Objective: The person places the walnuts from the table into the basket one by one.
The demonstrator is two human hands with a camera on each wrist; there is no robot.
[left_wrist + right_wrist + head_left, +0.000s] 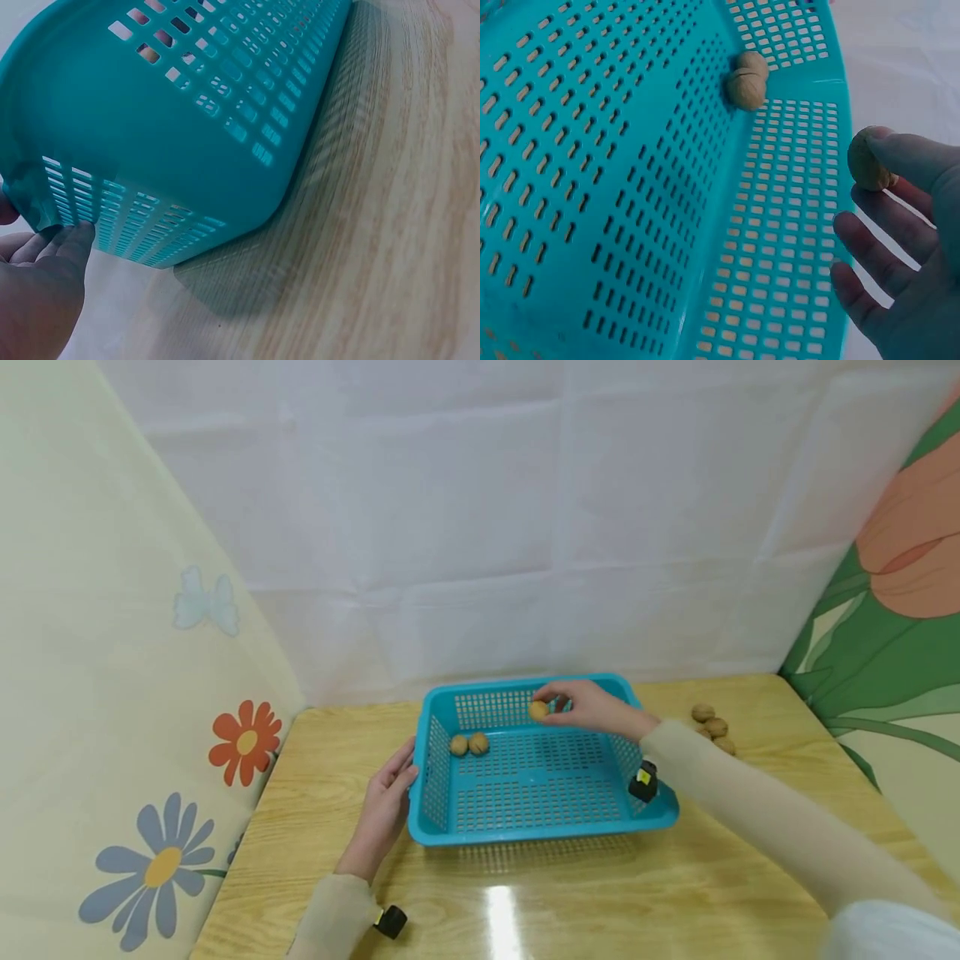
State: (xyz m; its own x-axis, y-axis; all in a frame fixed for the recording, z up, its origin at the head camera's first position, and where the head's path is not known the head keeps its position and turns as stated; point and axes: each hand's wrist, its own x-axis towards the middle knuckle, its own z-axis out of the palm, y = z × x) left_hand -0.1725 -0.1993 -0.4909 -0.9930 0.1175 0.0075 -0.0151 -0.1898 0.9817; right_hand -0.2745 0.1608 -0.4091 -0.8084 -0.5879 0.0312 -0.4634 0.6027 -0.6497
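Note:
A turquoise plastic basket (pixel 536 837) with slotted walls stands on the wooden table. My left hand (pixel 384 806) grips its left rim, thumb on top and fingers against the outer wall, as the left wrist view also shows. Above the basket's back part, my right hand (pixel 588 706) pinches a walnut (pixel 538 710) between thumb and fingertips. In the right wrist view that walnut (pixel 868 159) is near the rim, the other fingers spread loosely. Two walnuts (pixel 477 743) lie side by side in the basket's back left corner.
Several walnuts (pixel 716 727) lie in a group on the table (pixel 757 793), right of the basket and beyond the right forearm. A white cloth (pixel 480 527) hangs behind the table. Flower-printed cloths (pixel 247 743) flank it on both sides.

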